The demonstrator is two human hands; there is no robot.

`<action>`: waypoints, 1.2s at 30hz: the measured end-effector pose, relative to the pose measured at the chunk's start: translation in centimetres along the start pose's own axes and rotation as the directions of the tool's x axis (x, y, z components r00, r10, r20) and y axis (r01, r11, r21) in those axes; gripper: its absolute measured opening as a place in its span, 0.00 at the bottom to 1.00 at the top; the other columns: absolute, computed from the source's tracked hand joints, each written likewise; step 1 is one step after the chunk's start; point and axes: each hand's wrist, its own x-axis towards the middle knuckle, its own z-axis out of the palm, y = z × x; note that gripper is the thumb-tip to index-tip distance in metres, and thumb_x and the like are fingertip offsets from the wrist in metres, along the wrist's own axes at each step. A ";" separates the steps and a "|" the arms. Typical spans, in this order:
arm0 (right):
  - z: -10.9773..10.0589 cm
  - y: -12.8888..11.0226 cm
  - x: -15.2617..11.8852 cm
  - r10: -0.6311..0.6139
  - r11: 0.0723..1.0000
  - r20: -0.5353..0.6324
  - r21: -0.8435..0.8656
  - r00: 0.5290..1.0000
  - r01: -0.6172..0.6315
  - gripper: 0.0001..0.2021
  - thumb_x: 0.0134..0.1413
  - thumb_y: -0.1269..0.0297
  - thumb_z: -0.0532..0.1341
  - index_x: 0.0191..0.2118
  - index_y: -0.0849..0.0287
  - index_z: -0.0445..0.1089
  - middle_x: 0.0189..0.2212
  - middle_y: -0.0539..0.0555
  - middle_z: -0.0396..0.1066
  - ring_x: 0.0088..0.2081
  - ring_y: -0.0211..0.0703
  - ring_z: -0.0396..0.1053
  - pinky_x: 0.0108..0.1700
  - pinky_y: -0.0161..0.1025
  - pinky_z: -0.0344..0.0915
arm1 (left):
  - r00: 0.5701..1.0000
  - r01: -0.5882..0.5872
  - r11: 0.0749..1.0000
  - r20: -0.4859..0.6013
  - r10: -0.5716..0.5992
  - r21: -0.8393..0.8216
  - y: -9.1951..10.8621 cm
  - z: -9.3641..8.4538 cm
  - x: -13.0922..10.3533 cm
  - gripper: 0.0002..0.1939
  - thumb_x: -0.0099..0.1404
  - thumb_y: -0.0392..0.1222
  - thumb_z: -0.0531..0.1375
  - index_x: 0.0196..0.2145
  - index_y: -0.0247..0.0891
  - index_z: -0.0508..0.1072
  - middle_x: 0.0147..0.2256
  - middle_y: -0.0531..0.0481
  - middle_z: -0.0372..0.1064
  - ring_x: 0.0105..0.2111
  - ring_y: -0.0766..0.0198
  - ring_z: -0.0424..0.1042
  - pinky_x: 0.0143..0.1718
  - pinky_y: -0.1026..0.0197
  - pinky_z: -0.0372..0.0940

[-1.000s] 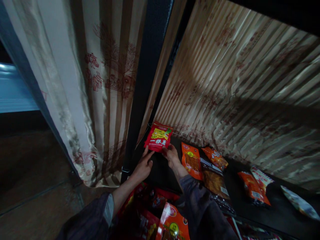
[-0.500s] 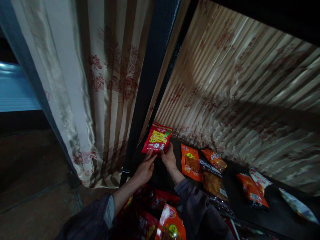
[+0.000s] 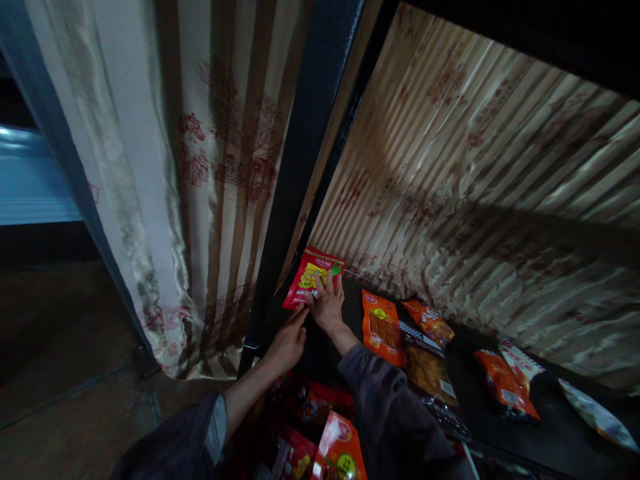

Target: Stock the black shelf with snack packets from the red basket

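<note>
A red snack packet [image 3: 307,270] with yellow and green print lies at the left end of the dark shelf, by the upright post. My right hand [image 3: 327,303] rests on its front with fingers spread, covering part of the print. My left hand [image 3: 287,340] is at the packet's lower edge, its fingertips touching or close to the right hand's thumb. Its index finger is extended and the others are bent; nothing shows in it. Right of my hands, an orange packet [image 3: 383,327] lies beside a dark packet with a clear window [image 3: 427,370].
Below my hands are red packets and an orange packet [image 3: 340,447]. Farther right lie more orange packets [image 3: 507,383] and a pale packet [image 3: 595,410]. A dark metal post [image 3: 305,120] stands between the striped curtains [image 3: 230,167].
My right hand has moved from the packet's lower right corner up and left onto its front, with its fingers now spread. The left hand has stayed near the lower edge.
</note>
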 end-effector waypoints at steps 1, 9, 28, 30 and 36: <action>-0.1 -0.1 0.6 0.003 1.000 0.017 -0.021 1.000 -0.002 0.30 0.61 0.52 0.54 0.68 0.48 0.51 0.71 0.55 0.44 0.71 0.63 0.33 0.65 0.60 0.44 | 1.000 0.003 1.000 0.000 -0.003 -0.001 0.0 0.0 0.0 0.29 0.59 0.35 0.53 0.60 0.37 0.67 0.65 0.46 0.57 0.66 0.58 0.52 0.68 0.52 0.46; 1.0 -0.2 3.3 0.002 1.000 0.049 -0.031 0.999 -0.001 0.32 0.61 0.44 0.53 0.67 0.47 0.53 0.69 0.57 0.47 0.69 0.68 0.38 0.64 0.63 0.44 | 1.000 0.013 1.000 0.012 -0.013 0.012 0.2 -0.1 -0.2 0.27 0.61 0.34 0.52 0.58 0.37 0.69 0.65 0.45 0.56 0.66 0.58 0.54 0.67 0.52 0.47; 0.6 -0.4 3.5 0.029 0.999 0.130 -0.017 0.991 -0.027 0.34 0.61 0.41 0.50 0.69 0.47 0.47 0.69 0.60 0.47 0.68 0.67 0.44 0.59 0.61 0.55 | 1.000 -0.031 0.997 0.003 0.031 0.077 0.2 0.3 -0.4 0.23 0.61 0.34 0.51 0.53 0.37 0.74 0.61 0.45 0.64 0.61 0.58 0.63 0.65 0.51 0.54; 0.4 -0.5 3.6 0.032 0.999 0.151 -0.024 0.988 -0.029 0.35 0.61 0.40 0.48 0.69 0.46 0.45 0.70 0.61 0.46 0.68 0.68 0.43 0.59 0.62 0.55 | 0.998 -0.059 0.992 0.011 0.059 0.110 0.1 0.5 -0.4 0.23 0.62 0.33 0.50 0.52 0.38 0.74 0.60 0.46 0.65 0.61 0.59 0.64 0.64 0.52 0.56; 0.2 -0.8 3.8 0.042 0.999 0.183 -0.015 0.982 -0.040 0.34 0.62 0.41 0.48 0.70 0.46 0.43 0.71 0.58 0.42 0.70 0.68 0.37 0.61 0.67 0.48 | 0.997 -0.081 0.983 0.019 0.079 0.166 0.1 0.3 -0.3 0.23 0.62 0.33 0.48 0.50 0.37 0.75 0.61 0.45 0.64 0.60 0.60 0.65 0.63 0.53 0.58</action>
